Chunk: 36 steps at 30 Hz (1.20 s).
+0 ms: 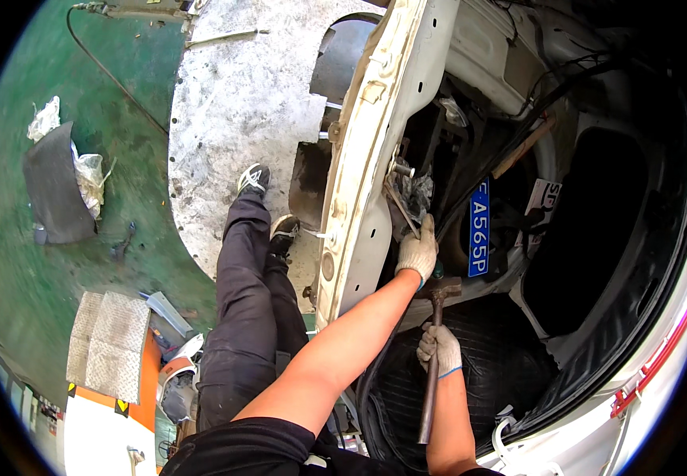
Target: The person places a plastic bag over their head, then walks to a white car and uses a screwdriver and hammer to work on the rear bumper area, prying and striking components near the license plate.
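My left hand [417, 251], in a pale knit glove, is closed round a thin metal bar [401, 205] that slants up to the inner side of a white car body panel [365, 182]. The bar's exact kind cannot be made out. Just below and to the right, my gloved right hand [439, 351] grips a hammer [431, 397] by its metal handle. Close under my left hand is the hammer's head [440, 288]. Both hands are inside the open boot, over a black ribbed mat [470, 357].
A blue number plate [479, 230] and dark cables [518, 131] lie right of my left hand. My feet rest on a worn metal platform [224, 103]. On the green floor [137, 262] lie a dark panel [66, 186] and plastic wrap. Tread-plate sheets [109, 341] top an orange-and-white unit.
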Each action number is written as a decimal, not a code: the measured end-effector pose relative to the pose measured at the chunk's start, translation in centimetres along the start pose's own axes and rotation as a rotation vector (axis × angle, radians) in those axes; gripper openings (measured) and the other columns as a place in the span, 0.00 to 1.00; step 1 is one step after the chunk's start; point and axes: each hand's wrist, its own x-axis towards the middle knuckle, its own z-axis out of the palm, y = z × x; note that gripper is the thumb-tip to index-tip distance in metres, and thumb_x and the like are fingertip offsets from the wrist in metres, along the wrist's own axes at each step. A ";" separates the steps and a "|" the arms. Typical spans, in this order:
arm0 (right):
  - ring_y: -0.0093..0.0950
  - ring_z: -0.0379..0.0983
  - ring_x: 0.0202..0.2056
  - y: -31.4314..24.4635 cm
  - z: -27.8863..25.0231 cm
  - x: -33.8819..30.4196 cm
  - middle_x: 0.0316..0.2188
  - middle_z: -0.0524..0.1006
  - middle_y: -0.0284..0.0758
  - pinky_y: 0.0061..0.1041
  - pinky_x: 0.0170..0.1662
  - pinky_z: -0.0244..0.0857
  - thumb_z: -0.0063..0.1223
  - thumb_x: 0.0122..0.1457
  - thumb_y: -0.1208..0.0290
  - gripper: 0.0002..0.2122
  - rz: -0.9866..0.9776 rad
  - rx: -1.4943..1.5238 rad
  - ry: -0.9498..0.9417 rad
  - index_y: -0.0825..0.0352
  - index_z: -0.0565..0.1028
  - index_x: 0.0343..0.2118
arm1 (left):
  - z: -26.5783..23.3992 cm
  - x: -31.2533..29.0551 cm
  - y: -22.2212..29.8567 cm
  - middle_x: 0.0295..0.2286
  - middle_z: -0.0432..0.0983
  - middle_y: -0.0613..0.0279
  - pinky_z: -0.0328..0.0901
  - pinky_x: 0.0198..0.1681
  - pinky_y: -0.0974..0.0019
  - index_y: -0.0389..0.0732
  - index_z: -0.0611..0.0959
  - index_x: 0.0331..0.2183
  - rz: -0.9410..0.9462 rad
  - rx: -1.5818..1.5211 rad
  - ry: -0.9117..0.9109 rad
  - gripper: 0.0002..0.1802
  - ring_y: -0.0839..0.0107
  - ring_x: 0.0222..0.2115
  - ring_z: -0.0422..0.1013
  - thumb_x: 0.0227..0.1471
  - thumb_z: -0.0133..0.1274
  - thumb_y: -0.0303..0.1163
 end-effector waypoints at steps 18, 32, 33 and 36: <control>0.21 0.59 0.11 -0.9 1.7 -2.8 0.15 0.65 0.29 0.25 0.13 0.55 0.48 0.58 0.76 0.03 -0.073 -0.333 0.009 0.66 0.69 0.34 | -0.6 -1.4 0.8 0.20 0.77 0.53 0.67 0.38 0.53 0.35 0.80 0.22 -0.005 0.049 0.004 0.44 0.56 0.27 0.75 0.65 0.40 0.69; 0.20 0.58 0.12 3.3 -4.3 -0.5 0.18 0.64 0.27 0.23 0.14 0.54 0.47 0.61 0.77 0.04 0.137 0.044 0.088 0.64 0.70 0.38 | -0.1 -2.8 3.4 0.24 0.82 0.61 0.70 0.23 0.63 0.35 0.83 0.35 -0.109 0.054 -0.147 0.44 0.69 0.17 0.73 0.65 0.40 0.71; 0.20 0.58 0.12 3.1 -4.3 -0.5 0.18 0.64 0.27 0.23 0.14 0.54 0.47 0.61 0.76 0.04 0.133 0.051 0.104 0.64 0.70 0.38 | -0.2 -2.7 3.4 0.24 0.82 0.61 0.70 0.23 0.63 0.35 0.83 0.34 -0.108 0.048 -0.140 0.44 0.69 0.17 0.73 0.65 0.40 0.71; 0.20 0.58 0.12 2.8 -5.5 -0.1 0.18 0.65 0.27 0.22 0.14 0.55 0.49 0.62 0.75 0.04 0.130 0.076 0.157 0.65 0.71 0.39 | -0.1 -3.2 3.5 0.24 0.81 0.60 0.70 0.23 0.62 0.35 0.83 0.34 -0.128 0.087 -0.147 0.43 0.68 0.16 0.73 0.65 0.40 0.71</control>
